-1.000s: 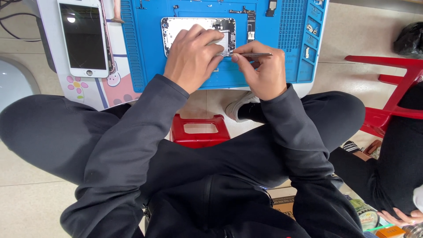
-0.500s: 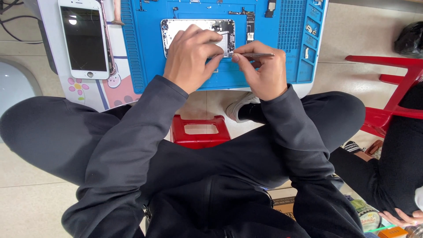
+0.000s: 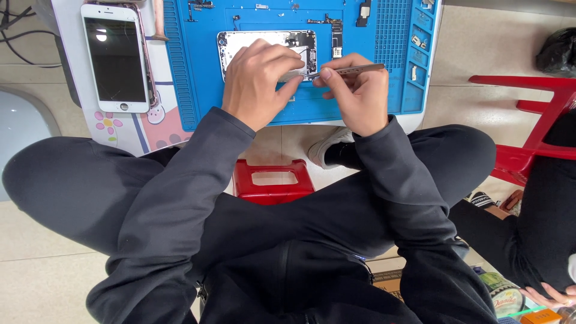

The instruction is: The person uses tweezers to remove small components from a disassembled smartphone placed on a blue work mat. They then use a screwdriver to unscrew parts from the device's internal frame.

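Note:
An opened phone housing point(image 3: 240, 42) lies on a blue repair mat point(image 3: 198, 72). My left hand point(image 3: 258, 81) rests on the housing and holds it down, covering most of it. My right hand point(image 3: 357, 93) pinches metal tweezers point(image 3: 354, 69), whose tip points left at the housing's right edge beside my left fingertips. Small loose parts point(image 3: 332, 27) lie on the mat above the housing. Both arms wear dark sleeves.
A white phone screen point(image 3: 117, 57) lies at the left on a low white table point(image 3: 153, 129). A red stool point(image 3: 273, 180) sits between my knees. A red chair point(image 3: 528, 120) and another person's dark leg and hand point(image 3: 549, 295) are at right.
The view has shifted slightly. My hands stay in nearly the same places on the housing, with the tweezers tip still at its right edge.

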